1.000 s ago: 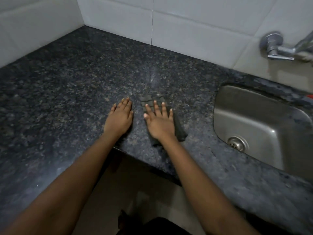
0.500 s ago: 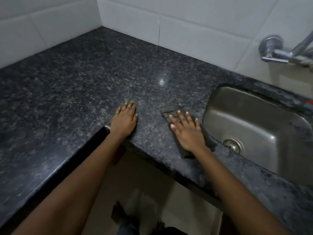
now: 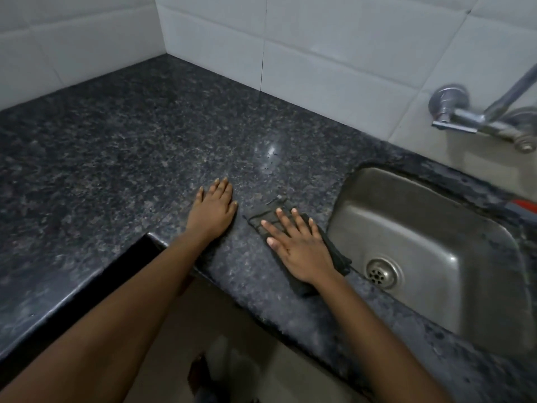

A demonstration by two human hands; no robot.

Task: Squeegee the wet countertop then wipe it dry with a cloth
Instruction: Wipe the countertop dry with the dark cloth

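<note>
The dark speckled granite countertop [image 3: 130,158] runs around a tiled corner. A dark folded cloth [image 3: 260,218] lies flat on it, just left of the sink. My right hand [image 3: 302,251] presses flat on the cloth with fingers spread, covering most of it. My left hand [image 3: 213,212] rests palm down on the bare stone beside it, at the counter's inner corner, holding nothing. A small glossy patch [image 3: 270,152] shines on the stone beyond the hands. No squeegee is in view.
A steel sink [image 3: 436,242] with a round drain [image 3: 380,273] is set into the counter on the right. A metal tap [image 3: 465,120] sticks out of the white tiled wall [image 3: 319,53] above it. Something red [image 3: 523,205] shows at the sink's far right edge.
My right hand has slid the cloth to the right, from beside my left hand to the sink's edge. My left hand has stayed flat in place.
</note>
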